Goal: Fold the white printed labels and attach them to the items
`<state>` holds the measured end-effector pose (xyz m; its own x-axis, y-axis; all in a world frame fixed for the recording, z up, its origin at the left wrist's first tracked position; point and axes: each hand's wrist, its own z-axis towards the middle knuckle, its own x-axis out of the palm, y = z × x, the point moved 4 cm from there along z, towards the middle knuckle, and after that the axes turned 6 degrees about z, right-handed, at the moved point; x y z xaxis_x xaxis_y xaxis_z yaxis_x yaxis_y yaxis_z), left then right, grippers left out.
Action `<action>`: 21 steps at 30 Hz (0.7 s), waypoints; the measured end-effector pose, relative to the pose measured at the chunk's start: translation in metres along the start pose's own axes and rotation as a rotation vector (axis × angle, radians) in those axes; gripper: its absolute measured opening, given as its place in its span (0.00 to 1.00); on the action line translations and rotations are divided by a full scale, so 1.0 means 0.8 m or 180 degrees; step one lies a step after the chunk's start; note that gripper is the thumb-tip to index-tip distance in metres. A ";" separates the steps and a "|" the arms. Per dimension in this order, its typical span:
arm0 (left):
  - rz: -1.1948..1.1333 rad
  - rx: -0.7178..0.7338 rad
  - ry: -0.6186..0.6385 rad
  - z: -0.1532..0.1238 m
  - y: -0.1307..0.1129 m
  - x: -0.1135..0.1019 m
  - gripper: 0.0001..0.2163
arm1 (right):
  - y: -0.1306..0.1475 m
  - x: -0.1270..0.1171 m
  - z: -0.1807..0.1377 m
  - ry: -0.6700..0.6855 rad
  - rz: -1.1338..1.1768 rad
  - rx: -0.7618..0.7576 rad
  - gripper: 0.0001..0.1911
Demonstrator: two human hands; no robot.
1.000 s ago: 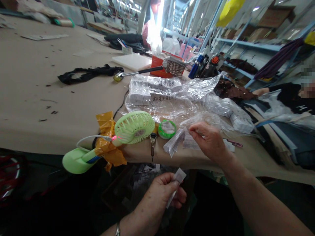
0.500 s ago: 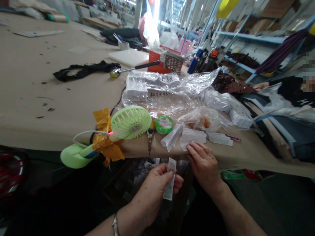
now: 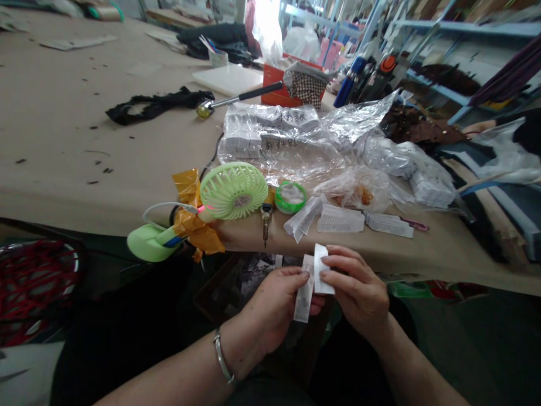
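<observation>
My left hand [image 3: 270, 301] pinches a narrow white printed label [image 3: 302, 304] between thumb and fingers, just below the table edge. Close beside it, my right hand [image 3: 361, 290] grips a second white label [image 3: 321, 272] in its fingers. The two labels are nearly touching, and I cannot tell whether they overlap. Behind them on the table lie a fanned row of white labels [image 3: 340, 219] and another fanned row [image 3: 389, 223]. A soldering-iron-like tool [image 3: 265, 223] points its thin tip over the edge, left of the labels.
A green fan [image 3: 234, 192] is taped at the table edge with orange tape. Near it sits a green round tub [image 3: 291, 197] with white stuff inside. Clear plastic bags [image 3: 287, 149] cover the middle. A black-handled tool [image 3: 236, 98] lies behind. At right, a person's arm [image 3: 479, 128] shows.
My right hand has come off the label row with a label and moved down beside the left hand's label. The view has shifted slightly.
</observation>
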<state>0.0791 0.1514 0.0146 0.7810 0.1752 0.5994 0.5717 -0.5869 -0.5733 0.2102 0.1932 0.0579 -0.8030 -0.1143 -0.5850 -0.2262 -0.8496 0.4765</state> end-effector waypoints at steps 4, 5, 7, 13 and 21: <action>-0.0538 0.0230 0.0081 0.001 -0.002 -0.001 0.06 | 0.017 0.025 -0.007 0.0366 -0.0026 -0.0308 0.09; -0.0630 0.0218 0.0039 0.001 -0.002 -0.003 0.06 | 0.016 0.028 -0.010 0.0388 -0.0043 -0.0338 0.08; -0.0699 0.0202 -0.0007 0.001 -0.001 -0.005 0.07 | 0.014 0.032 -0.013 0.0432 -0.0059 -0.0373 0.08; -0.0507 0.0251 -0.0024 0.003 0.001 -0.004 0.07 | 0.021 0.037 -0.013 0.0479 0.0012 -0.0413 0.09; 0.0114 -0.0108 -0.0499 0.003 0.006 -0.014 0.07 | -0.037 -0.033 -0.023 -0.0002 -0.1173 0.0362 0.24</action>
<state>0.0740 0.1487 0.0037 0.8319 0.2734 0.4829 0.5360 -0.6210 -0.5719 0.2486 0.2117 0.0470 -0.6567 0.1884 -0.7303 -0.5594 -0.7711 0.3041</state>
